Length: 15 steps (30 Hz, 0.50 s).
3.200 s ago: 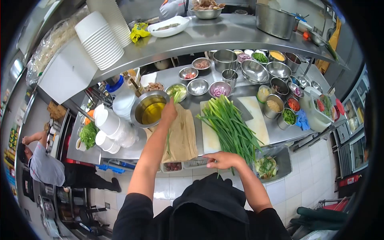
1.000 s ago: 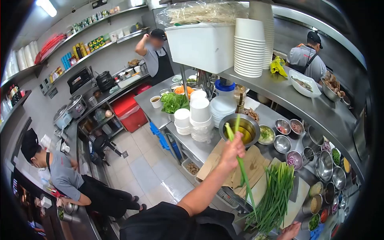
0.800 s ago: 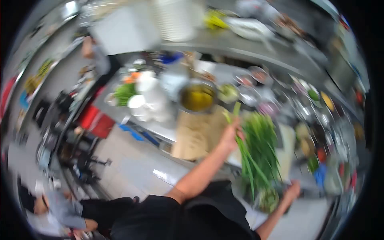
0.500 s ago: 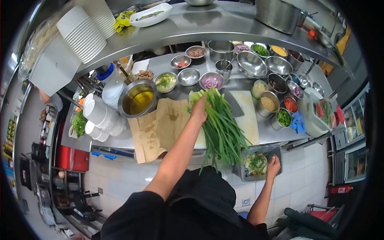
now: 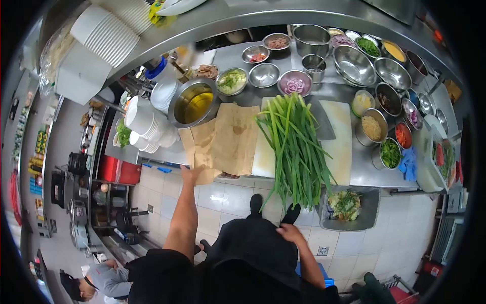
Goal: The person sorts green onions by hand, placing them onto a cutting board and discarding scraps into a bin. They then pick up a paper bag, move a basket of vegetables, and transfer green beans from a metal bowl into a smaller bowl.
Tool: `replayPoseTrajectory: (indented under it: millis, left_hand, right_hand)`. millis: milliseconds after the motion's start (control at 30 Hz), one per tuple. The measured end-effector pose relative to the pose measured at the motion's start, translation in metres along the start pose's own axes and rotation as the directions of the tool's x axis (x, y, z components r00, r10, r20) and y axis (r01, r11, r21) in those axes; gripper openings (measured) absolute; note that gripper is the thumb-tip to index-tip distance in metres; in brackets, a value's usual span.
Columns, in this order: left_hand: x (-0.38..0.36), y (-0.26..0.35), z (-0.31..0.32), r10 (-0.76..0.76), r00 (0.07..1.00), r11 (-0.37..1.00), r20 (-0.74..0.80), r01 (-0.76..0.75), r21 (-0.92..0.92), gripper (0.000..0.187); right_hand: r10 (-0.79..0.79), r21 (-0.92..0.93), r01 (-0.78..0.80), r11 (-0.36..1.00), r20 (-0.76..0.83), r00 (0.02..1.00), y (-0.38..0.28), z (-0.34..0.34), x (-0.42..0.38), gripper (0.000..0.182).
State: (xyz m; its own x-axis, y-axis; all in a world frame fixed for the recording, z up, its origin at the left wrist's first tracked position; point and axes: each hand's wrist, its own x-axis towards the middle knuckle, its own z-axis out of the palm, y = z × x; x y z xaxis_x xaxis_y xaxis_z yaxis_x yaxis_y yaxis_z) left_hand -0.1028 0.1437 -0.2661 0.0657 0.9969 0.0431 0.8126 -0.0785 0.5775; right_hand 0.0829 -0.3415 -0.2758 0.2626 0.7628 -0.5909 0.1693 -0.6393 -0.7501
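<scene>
My left hand (image 5: pixel 192 175) is at the lower left edge of the brown paper (image 5: pixel 235 144), its fingers apart and close against the paper's corner; whether it touches is hard to tell. Low in front of the dark apron, my right hand (image 5: pixel 290 233) is loosely open, fingers slightly bent, with nothing visible in it. A large bunch of green onions (image 5: pixel 298 147) lies across the white cutting board (image 5: pixel 338 116), its green ends hanging over the counter's front edge. Beside the bunch, a broad knife blade (image 5: pixel 320 119) rests on the board, partly covered.
A grey bin (image 5: pixel 368 210) with vegetable scraps is below the counter edge at right. Behind the board stand metal bowls, one with sliced red onion (image 5: pixel 293 87). A pot of yellow oil (image 5: pixel 198 107) and stacked white bowls (image 5: pixel 144 116) are at left. Another person (image 5: pixel 104 277) is lower left.
My left hand has let go of the green onions and moved left and down to the brown paper. My right hand has left the grey bin and moved left to the apron. The view has shifted.
</scene>
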Motion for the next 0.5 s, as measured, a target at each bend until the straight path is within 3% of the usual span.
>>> replayPoseTrajectory:
  millis: [33,67,133,167,233,267,300,333,367,400,467,500]
  left_hand:
    - [-0.020,0.013,-0.016,-0.015,0.996,0.997,0.087,0.008,0.078,0.065]
    - [-0.039,0.027,-0.033,-0.061,0.988,0.997,0.143,0.053,0.058,0.056]
    - [-0.066,0.027,-0.053,-0.108,0.979,0.994,0.170,0.110,-0.002,0.040]
    - [-0.079,0.013,-0.061,-0.107,0.984,0.992,0.139,0.114,-0.043,0.034]
    - [-0.095,-0.020,-0.065,-0.142,0.980,0.937,0.140,0.179,-0.299,0.032]
    - [-0.102,-0.019,-0.071,-0.142,0.980,0.932,0.138,0.180,-0.314,0.032]
    - [-0.114,-0.011,-0.082,-0.231,0.960,0.835,0.159,0.280,-0.474,0.032]
    - [-0.125,-0.004,-0.094,-0.313,0.928,0.696,0.200,0.368,-0.617,0.032]
    - [-0.131,-0.005,-0.103,-0.324,0.910,0.653,0.259,0.414,-0.634,0.037]
    - [-0.136,-0.013,-0.108,-0.327,0.907,0.636,0.267,0.420,-0.647,0.037]
    - [-0.137,-0.028,-0.119,-0.220,0.913,0.474,0.344,0.408,-0.780,0.049]
    - [-0.138,-0.031,-0.126,-0.219,0.911,0.459,0.350,0.413,-0.786,0.049]
  right_hand:
    - [-0.198,-0.046,0.196,0.980,-0.054,0.979,-0.039,0.005,0.007,0.044]
    - [-0.286,-0.091,0.284,0.954,-0.006,0.958,-0.070,0.013,0.021,0.039]
    - [-0.465,0.014,0.465,0.885,-0.015,0.885,-0.140,0.007,0.034,0.031]
    - [-0.539,-0.025,0.543,0.840,-0.160,0.827,-0.171,0.006,0.040,0.027]
    - [-0.576,-0.197,0.544,0.815,-0.372,0.728,-0.221,-0.004,0.067,0.030]
    - [-0.612,-0.333,0.522,0.785,-0.539,0.578,-0.238,-0.006,0.088,0.032]
    - [-0.640,-0.460,0.463,0.758,-0.663,0.389,-0.248,-0.006,0.114,0.034]
    - [-0.599,-0.494,0.340,0.801,-0.672,0.434,-0.254,-0.008,0.137,0.039]
    - [-0.554,-0.523,0.210,0.826,-0.685,0.473,-0.253,-0.005,0.157,0.044]
    - [-0.567,-0.542,0.203,0.816,-0.678,0.469,-0.244,0.003,0.175,0.044]
    - [-0.555,-0.574,0.182,0.799,-0.584,0.592,-0.230,0.011,0.205,0.046]
    - [-0.499,-0.518,0.190,0.834,-0.563,0.659,-0.233,0.013,0.202,0.046]
